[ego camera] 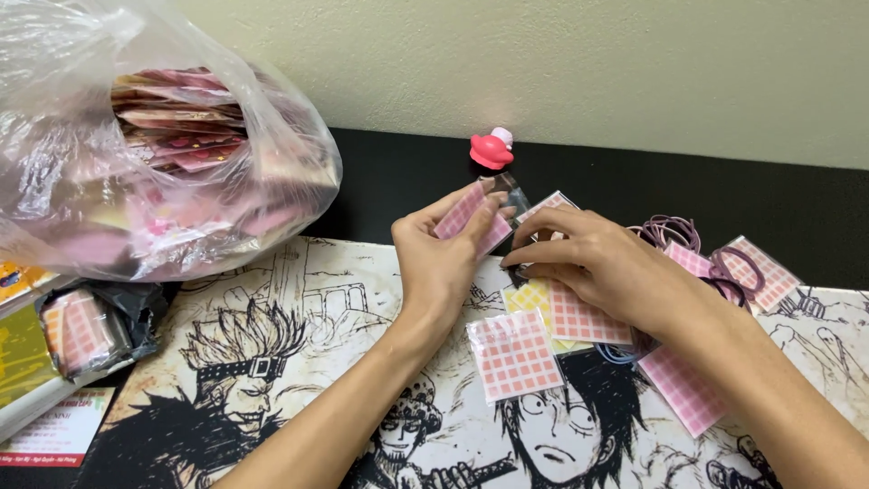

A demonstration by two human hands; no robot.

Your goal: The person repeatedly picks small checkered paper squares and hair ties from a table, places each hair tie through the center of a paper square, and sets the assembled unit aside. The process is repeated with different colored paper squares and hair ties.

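My left hand (pixel 441 256) holds a small pink checked sticker sheet in a clear sleeve (pixel 464 214) upright between thumb and fingers. My right hand (pixel 593 264) reaches across from the right, its fingertips at the sheet's edge and its palm over a loose pile of pink and yellow checked sheets (pixel 566 317). One pink sheet (pixel 514 355) lies flat just in front of my hands. Another pink sheet (pixel 683 389) pokes out under my right forearm.
A large clear plastic bag (pixel 154 136) stuffed with pink packets stands at the left. A pink toy figure (pixel 491 149) sits at the back. Purple hair ties (pixel 674 231) and more pink sheets (pixel 769 272) lie to the right on a black-and-white cartoon desk mat (pixel 299 299).
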